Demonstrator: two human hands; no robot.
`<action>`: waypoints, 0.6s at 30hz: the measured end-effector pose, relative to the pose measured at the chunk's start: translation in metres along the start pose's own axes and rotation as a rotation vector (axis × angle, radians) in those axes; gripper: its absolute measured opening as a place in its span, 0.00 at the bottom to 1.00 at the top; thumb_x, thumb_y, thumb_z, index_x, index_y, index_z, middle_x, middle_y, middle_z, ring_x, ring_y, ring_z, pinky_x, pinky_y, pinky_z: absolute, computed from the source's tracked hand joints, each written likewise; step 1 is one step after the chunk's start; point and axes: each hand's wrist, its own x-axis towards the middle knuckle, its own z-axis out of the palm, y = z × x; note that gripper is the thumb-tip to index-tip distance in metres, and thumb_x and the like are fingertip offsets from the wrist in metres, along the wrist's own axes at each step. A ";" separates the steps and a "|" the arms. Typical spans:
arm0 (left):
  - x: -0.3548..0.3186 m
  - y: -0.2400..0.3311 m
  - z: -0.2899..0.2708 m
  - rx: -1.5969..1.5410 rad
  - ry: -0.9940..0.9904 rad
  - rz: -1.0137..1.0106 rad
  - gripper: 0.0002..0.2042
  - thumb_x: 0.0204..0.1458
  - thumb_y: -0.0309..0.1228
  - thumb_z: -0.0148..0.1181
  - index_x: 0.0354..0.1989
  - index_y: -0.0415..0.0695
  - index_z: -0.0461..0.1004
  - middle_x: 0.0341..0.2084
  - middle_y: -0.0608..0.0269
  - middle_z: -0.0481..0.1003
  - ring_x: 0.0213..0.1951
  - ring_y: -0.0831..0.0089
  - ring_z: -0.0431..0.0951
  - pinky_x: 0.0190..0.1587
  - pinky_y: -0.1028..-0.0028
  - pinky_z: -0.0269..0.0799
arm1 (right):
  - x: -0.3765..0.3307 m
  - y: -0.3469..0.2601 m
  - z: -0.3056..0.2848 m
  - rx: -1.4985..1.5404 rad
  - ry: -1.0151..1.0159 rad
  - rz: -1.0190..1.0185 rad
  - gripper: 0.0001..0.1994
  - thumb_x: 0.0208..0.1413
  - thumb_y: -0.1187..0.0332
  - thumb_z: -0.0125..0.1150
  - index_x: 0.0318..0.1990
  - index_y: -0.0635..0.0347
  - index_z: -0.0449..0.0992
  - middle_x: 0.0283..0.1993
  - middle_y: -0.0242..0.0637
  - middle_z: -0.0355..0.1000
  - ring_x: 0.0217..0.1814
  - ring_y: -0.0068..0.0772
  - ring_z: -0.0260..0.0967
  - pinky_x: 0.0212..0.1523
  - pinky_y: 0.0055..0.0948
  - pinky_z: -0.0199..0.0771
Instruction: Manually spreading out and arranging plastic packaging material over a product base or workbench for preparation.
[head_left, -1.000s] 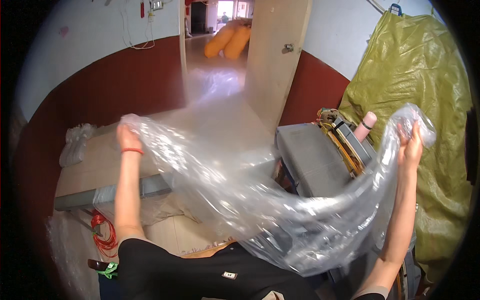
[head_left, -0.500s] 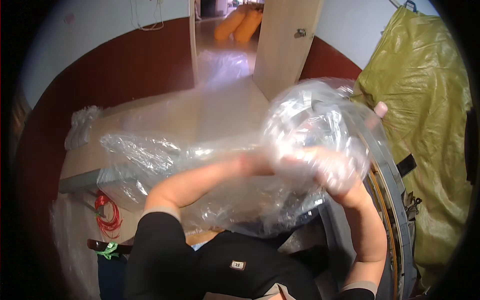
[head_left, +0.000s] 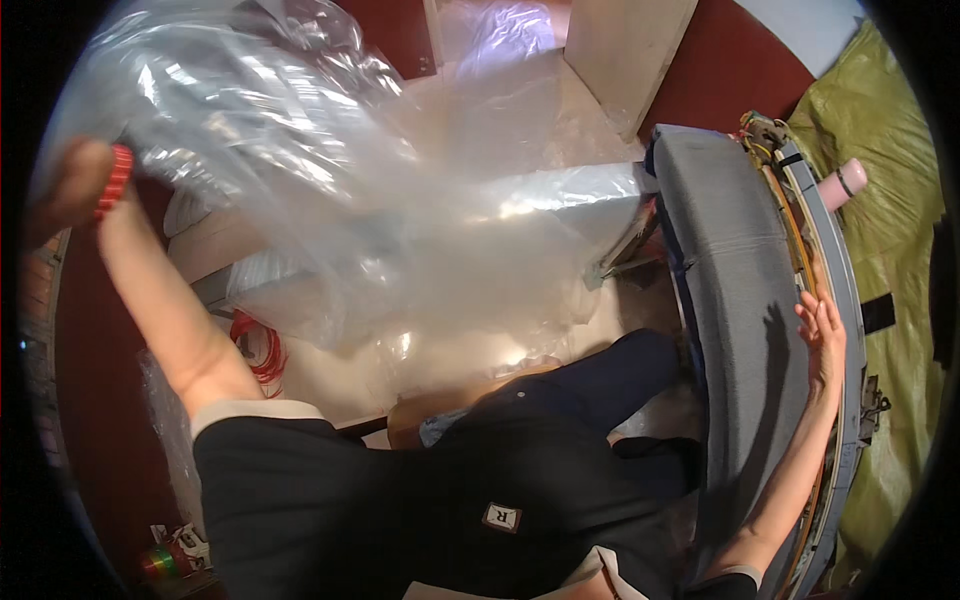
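Observation:
At the far left my left hand (head_left: 72, 190), with a red bracelet (head_left: 117, 180) at its wrist, is raised and smeared by motion; its fingers cannot be made out. Beside it a clear plastic sheet (head_left: 270, 120) billows in the air, wrinkled and shiny at the top and hanging over the table. Whether the hand grips the sheet is not visible. On the right, my right hand (head_left: 824, 335) holds nothing. Its fingers are stretched out above the edge of the long machine rail (head_left: 845, 410), beside the grey padded surface (head_left: 735, 260).
A pink bottle (head_left: 842, 186) lies beyond the rail, against an olive-green tarp (head_left: 900, 300). Red cord (head_left: 262, 352) hangs in a coil at the left. Plastic film (head_left: 510, 40) lies on the floor by the open door (head_left: 630, 55).
My hands were together at the bunched plastic on the right. My left hand has swung far left and the sheet has spread leftward, uncovering the grey padding. My right hand is free of it.

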 end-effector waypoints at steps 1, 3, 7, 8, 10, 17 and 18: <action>-0.059 0.083 -0.002 -0.162 -0.142 0.021 0.14 0.50 0.36 0.46 0.36 0.38 0.71 0.29 0.49 0.73 0.34 0.60 0.74 0.38 0.64 0.69 | 0.000 0.010 -0.001 0.033 -0.018 0.028 0.25 0.55 0.58 0.52 0.57 0.59 0.59 0.47 0.35 0.69 0.43 0.22 0.69 0.36 0.19 0.67; -0.119 0.222 -0.014 -0.414 -0.406 0.036 0.16 0.49 0.37 0.47 0.40 0.37 0.70 0.32 0.47 0.73 0.35 0.57 0.74 0.41 0.59 0.67 | -0.001 0.024 0.016 0.014 -0.078 0.073 0.25 0.54 0.57 0.53 0.57 0.59 0.60 0.45 0.34 0.70 0.41 0.22 0.69 0.35 0.20 0.67; -0.292 0.143 0.193 -0.949 -0.780 0.099 0.27 0.52 0.42 0.43 0.60 0.44 0.54 0.57 0.52 0.58 0.61 0.59 0.52 0.61 0.65 0.48 | 0.004 0.042 0.059 0.012 -0.274 0.186 0.20 0.55 0.62 0.53 0.52 0.60 0.64 0.41 0.33 0.72 0.37 0.21 0.70 0.33 0.17 0.66; -0.315 0.071 0.213 -1.034 -0.999 -0.655 0.25 0.51 0.39 0.45 0.58 0.45 0.57 0.54 0.49 0.61 0.58 0.58 0.58 0.58 0.64 0.55 | 0.017 0.059 0.057 0.100 -0.346 0.178 0.20 0.55 0.62 0.53 0.52 0.60 0.64 0.41 0.33 0.72 0.37 0.21 0.70 0.33 0.17 0.66; -0.335 0.182 0.200 -0.937 -0.981 -0.411 0.24 0.51 0.38 0.47 0.56 0.43 0.60 0.52 0.48 0.63 0.56 0.57 0.61 0.56 0.64 0.58 | -0.010 0.047 0.052 -0.003 -0.197 0.204 0.19 0.55 0.62 0.53 0.51 0.60 0.65 0.41 0.33 0.72 0.37 0.20 0.70 0.32 0.16 0.66; -0.284 0.324 0.009 -1.130 -0.572 0.105 0.26 0.46 0.37 0.57 0.55 0.46 0.60 0.54 0.52 0.61 0.56 0.54 0.59 0.54 0.63 0.59 | -0.006 0.071 0.028 0.041 -0.139 0.214 0.17 0.56 0.63 0.51 0.50 0.60 0.66 0.41 0.32 0.72 0.35 0.18 0.69 0.30 0.15 0.65; -0.296 0.338 0.001 -1.173 -0.512 0.331 0.28 0.45 0.37 0.59 0.57 0.49 0.59 0.58 0.54 0.55 0.59 0.54 0.54 0.56 0.59 0.57 | -0.003 0.074 0.030 0.049 -0.143 0.213 0.17 0.56 0.63 0.51 0.50 0.60 0.66 0.41 0.32 0.72 0.35 0.18 0.69 0.30 0.15 0.65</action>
